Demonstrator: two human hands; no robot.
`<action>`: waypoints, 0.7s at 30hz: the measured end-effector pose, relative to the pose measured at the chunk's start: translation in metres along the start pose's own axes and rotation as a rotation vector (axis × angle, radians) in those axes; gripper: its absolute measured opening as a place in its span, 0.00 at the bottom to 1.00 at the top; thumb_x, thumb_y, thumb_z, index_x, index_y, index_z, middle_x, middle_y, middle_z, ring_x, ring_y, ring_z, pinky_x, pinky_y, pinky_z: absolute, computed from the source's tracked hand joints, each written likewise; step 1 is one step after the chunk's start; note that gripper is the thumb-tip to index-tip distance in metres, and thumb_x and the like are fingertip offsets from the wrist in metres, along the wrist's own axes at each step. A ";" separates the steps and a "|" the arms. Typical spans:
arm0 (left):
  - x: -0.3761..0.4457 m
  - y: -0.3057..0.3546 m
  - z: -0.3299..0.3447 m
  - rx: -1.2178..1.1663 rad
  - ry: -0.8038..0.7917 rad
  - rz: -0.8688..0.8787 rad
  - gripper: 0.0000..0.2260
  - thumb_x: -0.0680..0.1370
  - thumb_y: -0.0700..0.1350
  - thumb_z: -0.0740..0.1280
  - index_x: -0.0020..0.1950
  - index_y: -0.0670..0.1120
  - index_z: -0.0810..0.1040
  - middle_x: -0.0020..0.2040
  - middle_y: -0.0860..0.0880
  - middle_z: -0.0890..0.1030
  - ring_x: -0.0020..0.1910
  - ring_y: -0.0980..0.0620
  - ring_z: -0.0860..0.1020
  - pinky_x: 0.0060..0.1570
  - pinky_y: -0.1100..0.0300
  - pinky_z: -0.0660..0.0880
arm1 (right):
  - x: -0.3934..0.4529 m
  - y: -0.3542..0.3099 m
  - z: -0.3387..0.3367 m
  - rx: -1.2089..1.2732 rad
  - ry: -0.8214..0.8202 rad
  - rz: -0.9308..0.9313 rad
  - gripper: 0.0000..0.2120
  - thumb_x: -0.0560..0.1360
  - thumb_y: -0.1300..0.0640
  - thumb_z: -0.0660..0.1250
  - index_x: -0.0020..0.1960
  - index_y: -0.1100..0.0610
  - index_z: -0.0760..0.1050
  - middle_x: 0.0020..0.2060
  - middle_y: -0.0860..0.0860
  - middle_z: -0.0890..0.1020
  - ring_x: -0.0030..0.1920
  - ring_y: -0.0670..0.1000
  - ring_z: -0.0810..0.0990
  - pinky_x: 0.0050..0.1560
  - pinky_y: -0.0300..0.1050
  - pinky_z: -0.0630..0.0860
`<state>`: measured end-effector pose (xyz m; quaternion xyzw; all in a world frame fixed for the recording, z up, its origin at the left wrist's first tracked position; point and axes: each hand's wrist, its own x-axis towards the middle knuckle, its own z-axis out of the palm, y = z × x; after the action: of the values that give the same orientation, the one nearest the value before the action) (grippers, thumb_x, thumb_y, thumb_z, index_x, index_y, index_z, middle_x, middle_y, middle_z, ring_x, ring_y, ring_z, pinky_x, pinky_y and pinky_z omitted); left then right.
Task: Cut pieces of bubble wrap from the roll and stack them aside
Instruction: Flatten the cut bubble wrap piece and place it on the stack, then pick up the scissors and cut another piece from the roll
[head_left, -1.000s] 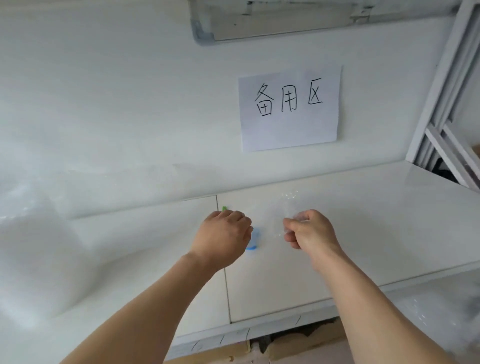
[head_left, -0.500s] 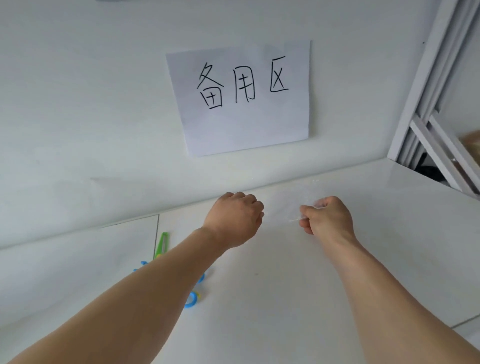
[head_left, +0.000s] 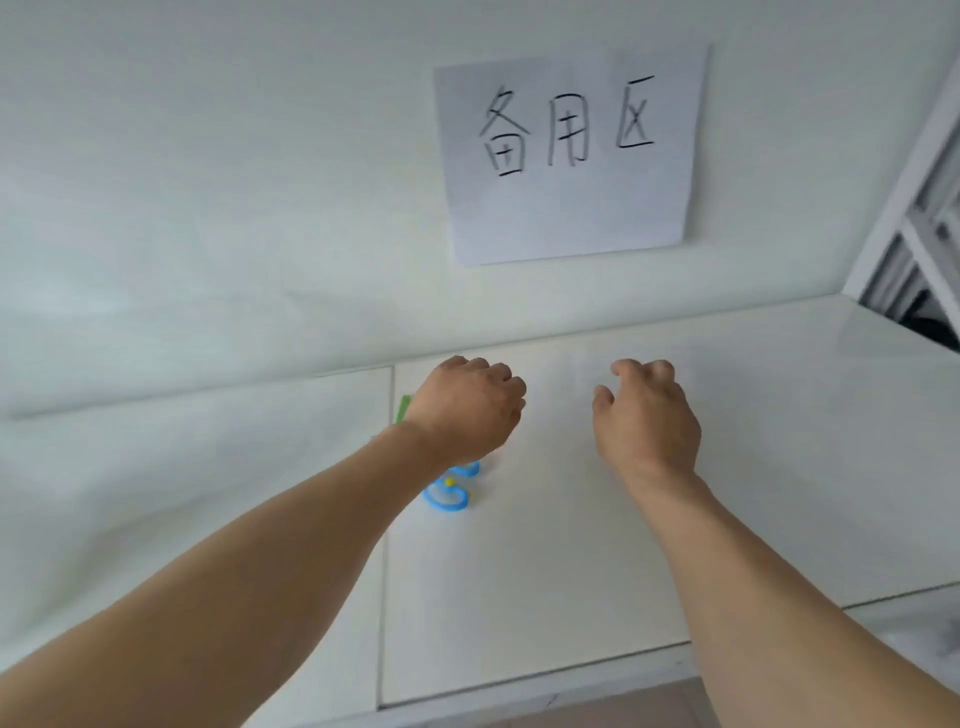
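A clear piece of bubble wrap (head_left: 563, 387), very faint, lies flat on the white table (head_left: 519, 597) near the wall, between my hands. My left hand (head_left: 467, 405) is knuckles up with its fingers curled at the sheet's left edge and seems to pinch it; the fingertips are hidden. My right hand (head_left: 647, 410) hovers at the sheet's right edge with fingers loosely spread, holding nothing. Scissors (head_left: 449, 491) with blue handles and a green blade lie on the table, partly hidden under my left wrist. The roll is out of view.
A paper sign (head_left: 569, 156) with handwritten characters hangs on the white wall behind the table. A white metal frame (head_left: 914, 249) stands at the right end. A seam (head_left: 387, 519) divides the tabletop, and its front edge runs along the bottom.
The view swung left and the roll left the frame. Both hands carried the sheet toward the wall and lowered it. My right hand opened and let go of its edge.
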<state>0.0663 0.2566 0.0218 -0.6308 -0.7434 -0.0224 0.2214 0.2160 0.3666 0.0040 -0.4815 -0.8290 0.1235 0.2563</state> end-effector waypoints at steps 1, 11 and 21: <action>-0.018 -0.009 -0.006 0.009 -0.008 -0.006 0.12 0.79 0.47 0.60 0.42 0.44 0.79 0.39 0.46 0.81 0.38 0.42 0.79 0.39 0.54 0.73 | -0.012 -0.014 0.003 -0.027 -0.014 -0.067 0.15 0.79 0.52 0.59 0.64 0.56 0.72 0.59 0.56 0.73 0.56 0.58 0.75 0.46 0.48 0.72; -0.199 -0.097 -0.048 0.023 0.031 -0.333 0.12 0.75 0.50 0.61 0.46 0.46 0.81 0.42 0.50 0.83 0.40 0.45 0.82 0.38 0.54 0.78 | -0.111 -0.166 0.045 0.017 -0.206 -0.573 0.15 0.79 0.51 0.58 0.60 0.55 0.76 0.57 0.53 0.78 0.57 0.58 0.75 0.54 0.51 0.71; -0.267 -0.111 -0.029 -0.309 -0.176 -0.767 0.29 0.80 0.62 0.53 0.77 0.49 0.56 0.78 0.50 0.61 0.77 0.50 0.56 0.73 0.54 0.54 | -0.142 -0.234 0.077 0.101 -0.490 -0.493 0.30 0.79 0.43 0.56 0.76 0.55 0.57 0.74 0.55 0.64 0.72 0.58 0.64 0.69 0.52 0.64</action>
<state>-0.0014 -0.0232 -0.0202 -0.3337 -0.9282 -0.1606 0.0356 0.0594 0.1292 0.0022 -0.2096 -0.9500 0.2109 0.0953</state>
